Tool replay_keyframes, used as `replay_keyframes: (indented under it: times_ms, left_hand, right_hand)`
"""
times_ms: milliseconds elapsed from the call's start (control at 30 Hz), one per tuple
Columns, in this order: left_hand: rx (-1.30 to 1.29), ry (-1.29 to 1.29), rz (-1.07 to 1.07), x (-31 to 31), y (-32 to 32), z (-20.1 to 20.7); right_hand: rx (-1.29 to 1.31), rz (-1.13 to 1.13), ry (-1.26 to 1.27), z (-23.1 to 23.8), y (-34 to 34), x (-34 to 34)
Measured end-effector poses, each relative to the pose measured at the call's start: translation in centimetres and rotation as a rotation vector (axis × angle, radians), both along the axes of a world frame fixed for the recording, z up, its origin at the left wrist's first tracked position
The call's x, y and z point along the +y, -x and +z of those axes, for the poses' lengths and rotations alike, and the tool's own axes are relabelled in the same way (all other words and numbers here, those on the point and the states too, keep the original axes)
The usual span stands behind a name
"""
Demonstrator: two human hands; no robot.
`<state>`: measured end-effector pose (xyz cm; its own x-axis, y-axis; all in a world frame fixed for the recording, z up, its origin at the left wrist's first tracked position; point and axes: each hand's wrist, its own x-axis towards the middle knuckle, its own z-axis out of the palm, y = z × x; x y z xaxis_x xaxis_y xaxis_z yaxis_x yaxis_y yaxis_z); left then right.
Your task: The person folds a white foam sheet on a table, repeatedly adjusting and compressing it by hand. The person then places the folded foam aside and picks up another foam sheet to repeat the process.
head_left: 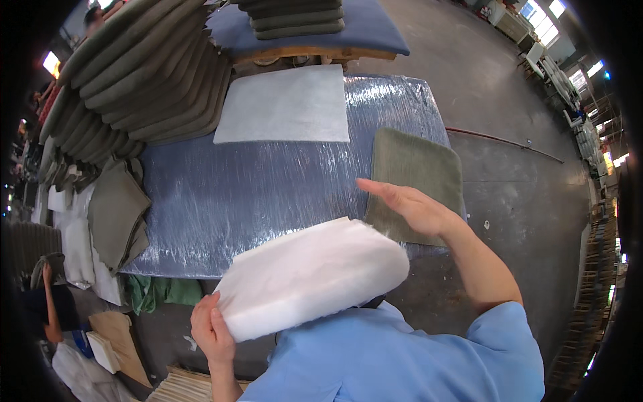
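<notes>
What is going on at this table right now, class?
A person in a light blue shirt holds a white foam pad by its near corner with the left hand. The right hand is open, fingers stretched out flat just above the far edge of the pad, over an empty olive green cover lying at the right of the plastic-wrapped table. A flat white sheet lies at the far side, and filled green cushions are stacked on the left.

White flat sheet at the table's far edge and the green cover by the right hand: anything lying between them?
Nothing: the head view shows only bare plastic-wrapped table between the white sheet and green cover.
</notes>
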<state>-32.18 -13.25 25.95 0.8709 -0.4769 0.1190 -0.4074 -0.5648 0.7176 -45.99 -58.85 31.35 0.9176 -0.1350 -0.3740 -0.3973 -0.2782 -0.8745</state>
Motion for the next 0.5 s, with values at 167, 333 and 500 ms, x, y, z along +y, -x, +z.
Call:
replay_keyframes:
  times_ms: [167, 333, 500]
  left_hand:
    - [-0.309, -0.159, 0.121, -4.6, 2.8, 2.5]
    - [-0.424, -0.486, -0.248, -13.9, 9.9, 1.6]
    - [-0.354, -0.521, -0.21, -15.4, 10.5, 2.2]
  right_hand:
    - [0.372, -0.01, -0.206, -11.6, 1.4, -1.7]
    - [0.272, 0.232, -0.452, -14.6, -1.3, -1.8]
    - [0.451, 0.094, -0.399, -20.2, -1.3, -6.5]
